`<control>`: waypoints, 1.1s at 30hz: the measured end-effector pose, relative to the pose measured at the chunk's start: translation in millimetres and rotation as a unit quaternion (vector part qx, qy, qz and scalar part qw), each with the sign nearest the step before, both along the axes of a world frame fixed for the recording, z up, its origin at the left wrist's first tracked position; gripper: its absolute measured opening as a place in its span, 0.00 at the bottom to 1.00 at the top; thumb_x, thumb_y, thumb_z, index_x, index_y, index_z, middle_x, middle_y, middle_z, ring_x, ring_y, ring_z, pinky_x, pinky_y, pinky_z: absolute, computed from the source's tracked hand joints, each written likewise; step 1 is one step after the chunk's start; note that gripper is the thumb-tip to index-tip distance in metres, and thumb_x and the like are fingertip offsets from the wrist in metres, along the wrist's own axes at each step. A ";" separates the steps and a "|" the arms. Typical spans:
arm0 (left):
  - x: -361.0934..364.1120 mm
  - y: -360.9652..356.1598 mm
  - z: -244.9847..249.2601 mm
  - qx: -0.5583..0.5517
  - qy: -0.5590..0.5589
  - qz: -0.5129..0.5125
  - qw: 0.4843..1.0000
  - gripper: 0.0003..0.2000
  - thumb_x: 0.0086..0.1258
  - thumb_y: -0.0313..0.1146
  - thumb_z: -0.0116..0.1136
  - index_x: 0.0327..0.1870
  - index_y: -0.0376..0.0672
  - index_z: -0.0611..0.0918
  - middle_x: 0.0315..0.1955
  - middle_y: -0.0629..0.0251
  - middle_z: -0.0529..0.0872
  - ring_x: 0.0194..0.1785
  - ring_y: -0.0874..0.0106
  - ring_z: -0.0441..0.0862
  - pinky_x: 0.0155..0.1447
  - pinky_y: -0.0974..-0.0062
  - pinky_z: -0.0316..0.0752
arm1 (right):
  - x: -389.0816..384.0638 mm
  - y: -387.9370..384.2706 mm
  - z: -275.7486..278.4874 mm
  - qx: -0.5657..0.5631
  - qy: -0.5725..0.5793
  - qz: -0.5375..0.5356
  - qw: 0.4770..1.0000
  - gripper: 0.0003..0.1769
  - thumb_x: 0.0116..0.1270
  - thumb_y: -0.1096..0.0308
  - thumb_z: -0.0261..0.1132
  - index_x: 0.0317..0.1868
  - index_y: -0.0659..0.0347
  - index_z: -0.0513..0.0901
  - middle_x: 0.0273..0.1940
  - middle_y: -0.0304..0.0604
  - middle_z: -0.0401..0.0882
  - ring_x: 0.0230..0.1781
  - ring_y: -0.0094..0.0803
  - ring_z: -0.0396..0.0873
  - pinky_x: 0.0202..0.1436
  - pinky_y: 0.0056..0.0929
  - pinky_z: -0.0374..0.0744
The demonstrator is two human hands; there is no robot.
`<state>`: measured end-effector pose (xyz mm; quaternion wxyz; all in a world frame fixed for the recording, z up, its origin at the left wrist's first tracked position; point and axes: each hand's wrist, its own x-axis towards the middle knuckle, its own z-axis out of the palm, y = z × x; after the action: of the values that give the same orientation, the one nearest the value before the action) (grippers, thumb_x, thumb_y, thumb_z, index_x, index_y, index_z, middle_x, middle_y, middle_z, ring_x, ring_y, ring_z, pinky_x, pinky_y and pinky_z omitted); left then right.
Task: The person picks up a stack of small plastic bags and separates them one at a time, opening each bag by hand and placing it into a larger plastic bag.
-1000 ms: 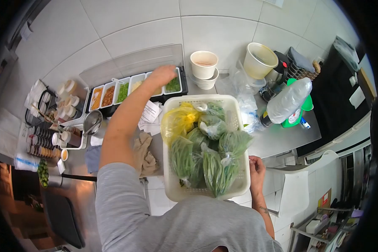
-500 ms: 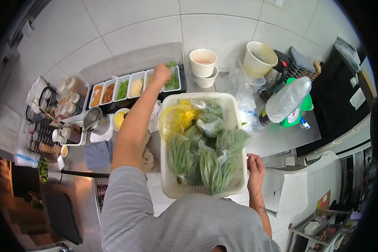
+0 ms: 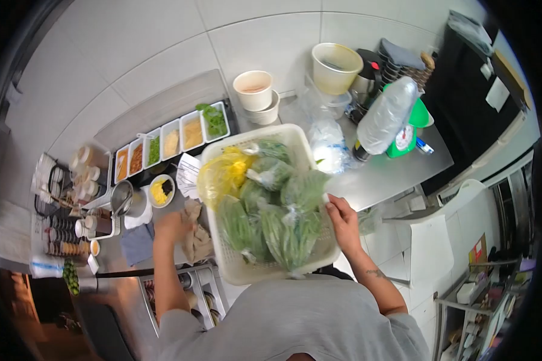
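A white perforated plastic basket [image 3: 227,265] sits in front of my body, holding several clear bags of green vegetables [image 3: 292,231] and a yellow plastic bag [image 3: 223,174]. My right hand [image 3: 343,224] is at the basket's right side, its fingers curled against the rim. My left hand [image 3: 173,230], smeared by motion, is over the counter left of the basket, beside a crumpled brown cloth [image 3: 196,236]. Whether its fingers hold anything cannot be made out. A small bowl with yellow food [image 3: 161,191] stands just beyond that hand.
A row of white ingredient containers, one with green herbs [image 3: 213,119], runs along the wall. Stacked tubs [image 3: 253,90], a large bucket [image 3: 336,69] and a green scale [image 3: 401,141] stand further right. A blue cloth [image 3: 137,243] and a saucepan [image 3: 123,197] lie at left.
My left hand has come back from the herb container to the counter near the brown cloth. My right hand has moved onto the basket's edge. The view has shifted and tilted.
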<state>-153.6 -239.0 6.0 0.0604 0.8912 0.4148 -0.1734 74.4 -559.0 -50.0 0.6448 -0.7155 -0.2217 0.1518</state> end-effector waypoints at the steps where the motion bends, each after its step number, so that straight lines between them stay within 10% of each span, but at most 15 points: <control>1: -12.5 0.2 -23.6 -0.030 -0.046 0.010 0.998 0.14 0.57 0.36 0.58 0.40 0.38 0.80 0.36 0.48 0.83 0.43 0.53 0.80 0.48 0.60 0.74 | -0.4 2.9 -1.0 -0.001 0.011 0.005 1.000 0.14 0.68 0.69 0.56 0.50 0.68 0.78 0.35 0.38 0.72 0.36 0.23 0.68 0.42 0.19 0.67; 6: -54.6 19.7 -76.0 0.069 -0.076 0.043 0.994 0.16 0.56 0.31 0.58 0.47 0.38 0.78 0.46 0.47 0.78 0.50 0.50 0.76 0.51 0.59 0.73 | 23.5 -1.4 -7.1 0.013 0.064 0.088 0.994 0.12 0.68 0.66 0.58 0.45 0.66 0.80 0.36 0.36 0.75 0.33 0.21 0.71 0.39 0.19 0.70; 11: 17.3 -67.7 43.5 0.209 -0.348 0.034 0.913 0.12 0.62 0.25 0.52 0.47 0.36 0.76 0.39 0.48 0.77 0.43 0.50 0.76 0.45 0.59 0.72 | 120.9 -40.0 16.9 0.017 -0.249 -0.157 0.955 0.25 0.58 0.67 0.68 0.54 0.66 0.71 0.43 0.44 0.72 0.39 0.29 0.69 0.44 0.27 0.70; 14: 117.3 -134.8 71.4 0.102 -0.523 -0.083 0.842 0.07 0.64 0.25 0.52 0.41 0.34 0.77 0.35 0.53 0.78 0.40 0.58 0.77 0.46 0.67 0.71 | 173.1 -50.4 50.5 0.016 -0.291 -0.170 0.941 0.37 0.55 0.63 0.71 0.60 0.69 0.64 0.54 0.53 0.68 0.52 0.39 0.67 0.56 0.34 0.67; 18: 279.0 -207.4 61.6 -0.074 -0.239 -0.209 0.946 0.11 0.60 0.32 0.56 0.42 0.37 0.78 0.42 0.51 0.80 0.46 0.52 0.78 0.49 0.61 0.73 | 232.7 -40.3 35.5 0.061 -0.183 0.086 0.977 0.47 0.53 0.60 0.72 0.66 0.71 0.55 0.61 0.62 0.60 0.63 0.49 0.61 0.65 0.38 0.62; 21: 349.6 -213.6 -28.9 0.011 -0.087 -0.215 0.973 0.11 0.59 0.30 0.55 0.43 0.38 0.78 0.43 0.49 0.80 0.47 0.53 0.79 0.49 0.59 0.74 | 247.2 -33.0 11.0 0.030 -0.287 0.040 0.956 0.48 0.53 0.57 0.72 0.65 0.72 0.55 0.60 0.63 0.61 0.61 0.51 0.62 0.64 0.39 0.62; 25: 345.4 -230.2 -39.4 0.058 -0.194 -0.178 0.963 0.11 0.58 0.26 0.52 0.42 0.43 0.81 0.39 0.54 0.83 0.45 0.59 0.81 0.44 0.64 0.76 | 220.1 -73.2 13.4 -0.029 -0.349 -0.059 0.935 0.40 0.57 0.53 0.69 0.61 0.69 0.62 0.57 0.55 0.65 0.56 0.44 0.66 0.56 0.38 0.70; 28: 314.9 -237.5 -18.4 -0.043 -0.224 -0.182 0.957 0.11 0.56 0.23 0.52 0.39 0.43 0.80 0.38 0.53 0.81 0.43 0.55 0.80 0.44 0.63 0.74 | 209.6 -87.1 -16.8 -0.016 0.153 0.205 0.967 0.32 0.62 0.54 0.64 0.61 0.62 0.65 0.52 0.48 0.70 0.48 0.35 0.71 0.45 0.32 0.75; 33: 266.4 -262.3 -18.4 -0.180 -0.391 -0.250 0.867 0.10 0.53 0.18 0.51 0.36 0.39 0.77 0.32 0.52 0.78 0.40 0.51 0.76 0.45 0.61 0.71 | 177.5 -44.1 -19.0 -0.002 0.392 0.196 0.899 0.17 0.64 0.65 0.58 0.53 0.59 0.71 0.43 0.42 0.76 0.39 0.30 0.76 0.42 0.30 0.78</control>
<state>112.8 -501.3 -12.4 0.3313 0.9336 0.0824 0.1086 251.9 -603.0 -69.0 0.6352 -0.5414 -0.0866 0.5440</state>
